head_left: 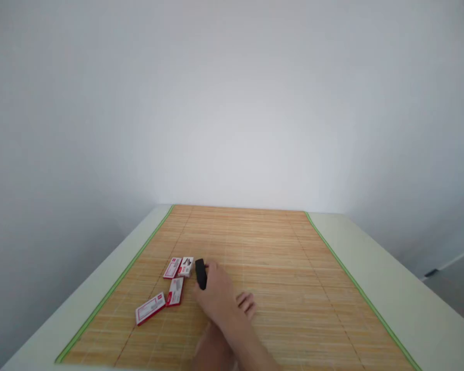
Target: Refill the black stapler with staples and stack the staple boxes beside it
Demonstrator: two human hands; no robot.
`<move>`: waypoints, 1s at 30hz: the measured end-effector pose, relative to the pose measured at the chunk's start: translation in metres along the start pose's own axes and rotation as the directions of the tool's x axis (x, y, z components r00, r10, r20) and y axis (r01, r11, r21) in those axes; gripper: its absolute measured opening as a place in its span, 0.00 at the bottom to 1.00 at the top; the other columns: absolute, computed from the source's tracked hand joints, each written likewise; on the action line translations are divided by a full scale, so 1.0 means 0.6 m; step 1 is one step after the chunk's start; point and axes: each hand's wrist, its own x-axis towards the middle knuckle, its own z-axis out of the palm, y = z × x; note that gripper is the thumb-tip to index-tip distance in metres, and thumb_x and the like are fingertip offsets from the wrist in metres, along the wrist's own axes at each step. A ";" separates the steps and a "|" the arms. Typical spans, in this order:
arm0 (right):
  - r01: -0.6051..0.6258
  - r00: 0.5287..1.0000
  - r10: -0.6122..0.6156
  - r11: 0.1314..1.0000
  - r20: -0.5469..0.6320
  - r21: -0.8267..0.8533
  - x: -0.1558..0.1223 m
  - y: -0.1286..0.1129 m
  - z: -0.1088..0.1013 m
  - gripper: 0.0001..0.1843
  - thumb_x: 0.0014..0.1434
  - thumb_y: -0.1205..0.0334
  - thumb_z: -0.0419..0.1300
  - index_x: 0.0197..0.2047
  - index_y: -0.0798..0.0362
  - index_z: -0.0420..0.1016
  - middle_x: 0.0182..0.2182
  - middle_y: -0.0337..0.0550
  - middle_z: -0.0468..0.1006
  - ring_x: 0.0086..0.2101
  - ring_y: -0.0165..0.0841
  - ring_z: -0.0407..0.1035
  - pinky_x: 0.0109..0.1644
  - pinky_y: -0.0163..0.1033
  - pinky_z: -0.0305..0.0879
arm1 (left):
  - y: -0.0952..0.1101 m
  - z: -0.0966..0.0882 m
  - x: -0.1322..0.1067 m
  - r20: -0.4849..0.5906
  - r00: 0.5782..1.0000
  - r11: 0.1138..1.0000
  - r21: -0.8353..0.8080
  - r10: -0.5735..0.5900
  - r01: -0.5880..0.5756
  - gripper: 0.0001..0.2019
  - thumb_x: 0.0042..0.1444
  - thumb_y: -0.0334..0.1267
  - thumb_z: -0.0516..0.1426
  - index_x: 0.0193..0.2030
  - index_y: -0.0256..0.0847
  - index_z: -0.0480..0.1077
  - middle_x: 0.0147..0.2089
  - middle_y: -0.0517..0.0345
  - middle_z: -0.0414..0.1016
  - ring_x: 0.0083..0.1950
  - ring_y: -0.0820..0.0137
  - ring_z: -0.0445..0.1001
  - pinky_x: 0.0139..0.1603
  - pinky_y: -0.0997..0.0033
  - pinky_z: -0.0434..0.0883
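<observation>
My forearms cross near the front of the mat. My right hand (218, 291) grips a small black oblong thing that looks like a stapler (201, 274), holding it at the left side of the hand. Under the right wrist, my left hand (247, 304) points to the right; its fingers show, stretched and apart, with nothing seen in them, while its palm is hidden. Just left of the stapler is a small white box (186, 266) with a dark picture on it. Beside it lie a red-and-white box (172, 268), another such box (175, 291) and a third box (150, 308) closer to me.
A bamboo mat (270, 247) with green edging covers the middle of a white table (375, 257). A plain pale wall (232, 103) rises behind the table's far edge. Low at the right is a grey surface with a small dark piece (432, 273).
</observation>
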 end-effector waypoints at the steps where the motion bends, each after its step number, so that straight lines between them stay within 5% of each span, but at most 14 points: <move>1: 0.019 1.000 -0.019 0.999 0.002 -0.030 0.001 0.010 -0.013 0.22 0.58 0.62 0.60 0.56 0.51 0.70 0.49 0.49 0.77 0.48 0.43 0.72 0.52 0.46 0.65 | 0.010 -0.014 -0.004 0.002 1.000 0.998 -0.065 -0.005 0.005 0.30 0.65 0.32 0.51 0.72 0.61 0.59 0.72 0.66 0.64 0.71 0.62 0.65 0.72 0.55 0.64; 4: 0.075 0.997 -0.073 0.987 0.018 -0.140 0.002 0.052 -0.063 0.16 0.58 0.65 0.60 0.51 0.49 0.75 0.48 0.47 0.77 0.51 0.43 0.70 0.55 0.45 0.62 | 0.039 -0.056 -0.016 -0.043 0.998 0.950 -0.313 -0.039 0.024 0.20 0.64 0.34 0.55 0.60 0.57 0.75 0.60 0.64 0.78 0.61 0.64 0.75 0.64 0.62 0.71; 8: 0.143 0.990 -0.138 0.969 0.041 -0.201 -0.010 0.110 -0.133 0.18 0.60 0.66 0.59 0.53 0.45 0.77 0.50 0.43 0.79 0.53 0.41 0.68 0.56 0.44 0.60 | 0.052 -0.081 -0.020 -0.171 0.962 0.855 -0.510 -0.214 0.100 0.15 0.69 0.41 0.51 0.44 0.49 0.82 0.46 0.58 0.83 0.49 0.64 0.79 0.54 0.64 0.76; 10: 0.150 0.988 -0.136 0.966 0.077 -0.209 -0.019 0.131 -0.160 0.20 0.60 0.66 0.59 0.55 0.45 0.77 0.52 0.43 0.78 0.54 0.40 0.68 0.57 0.43 0.59 | 0.048 -0.081 -0.021 -0.264 0.909 0.861 -0.482 -0.321 0.164 0.19 0.71 0.44 0.48 0.40 0.47 0.81 0.44 0.55 0.82 0.48 0.63 0.78 0.52 0.61 0.76; 13: 0.150 0.985 -0.127 0.966 0.118 -0.211 -0.032 0.150 -0.184 0.21 0.62 0.65 0.58 0.58 0.45 0.77 0.55 0.43 0.78 0.55 0.39 0.68 0.57 0.43 0.59 | 0.043 -0.073 -0.022 -0.383 0.848 0.917 -0.305 -0.365 0.257 0.17 0.72 0.42 0.48 0.51 0.47 0.78 0.55 0.53 0.78 0.57 0.60 0.73 0.59 0.56 0.72; 19: 0.176 0.979 -0.154 0.968 0.133 -0.178 -0.037 0.158 -0.196 0.21 0.62 0.65 0.59 0.57 0.44 0.77 0.53 0.42 0.78 0.54 0.39 0.68 0.57 0.42 0.58 | 0.048 -0.047 -0.015 -0.391 0.869 0.934 0.056 -0.305 0.353 0.24 0.72 0.42 0.48 0.73 0.50 0.59 0.73 0.56 0.62 0.71 0.57 0.60 0.70 0.47 0.61; 26: 0.230 0.972 -0.211 0.945 0.105 -0.233 -0.004 0.118 -0.163 0.18 0.55 0.55 0.71 0.49 0.46 0.79 0.48 0.43 0.76 0.52 0.41 0.66 0.54 0.42 0.57 | 0.052 -0.046 -0.009 -0.392 0.874 0.921 0.140 -0.286 0.364 0.21 0.72 0.39 0.48 0.68 0.48 0.65 0.70 0.55 0.65 0.67 0.56 0.62 0.68 0.48 0.61; 30: 0.257 0.966 -0.244 0.930 0.082 -0.261 0.014 0.096 -0.158 0.13 0.55 0.57 0.72 0.43 0.47 0.81 0.46 0.44 0.74 0.52 0.41 0.64 0.54 0.43 0.55 | 0.053 -0.051 -0.007 -0.420 0.864 0.918 0.148 -0.278 0.368 0.21 0.70 0.36 0.50 0.68 0.50 0.66 0.68 0.56 0.67 0.66 0.57 0.64 0.68 0.48 0.61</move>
